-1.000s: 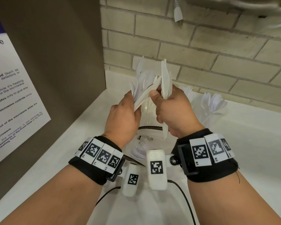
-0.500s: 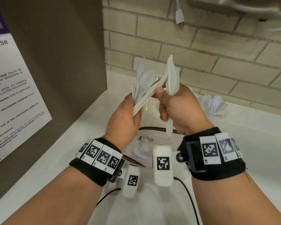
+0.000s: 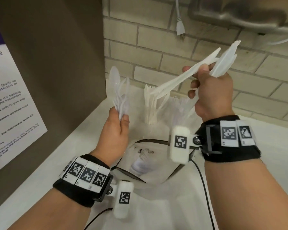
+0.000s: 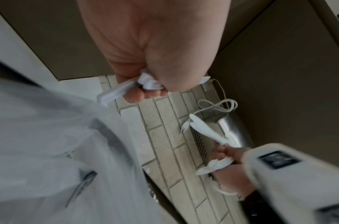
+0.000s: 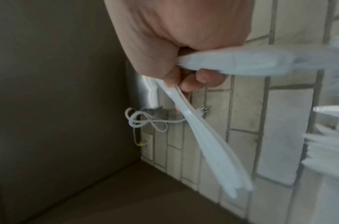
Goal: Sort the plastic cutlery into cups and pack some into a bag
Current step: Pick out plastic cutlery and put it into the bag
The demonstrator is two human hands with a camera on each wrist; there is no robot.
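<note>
White plastic spoons (image 3: 120,93) stand fanned in the left hand (image 3: 114,136), clenched round their handles; the right hand (image 3: 209,92), up right, grasps knives (image 3: 186,77). Between them a clear cup (image 3: 150,117) holds forks; a clear bag (image 3: 148,166) lies open near on the counter (image 3: 264,163). Left wrist: fingers (image 4: 134,95) wrap handle ends. Right wrist: knives (image 5: 203,136) gripped, brick wall (image 5: 289,106) behind.

Looks like a shared kitchenette / break room. White counter (image 3: 40,166) runs along a painted brick wall (image 3: 156,47) at 12 o'clock. At 9 o'clock, a brown panel w/ a posted notice (image 3: 12,103) about food, heating, microwave controls. At 1 o'clock, a steel appliance (image 3: 239,15) mounted up high, its white power cord (image 3: 179,19) dangling unplugged.
</note>
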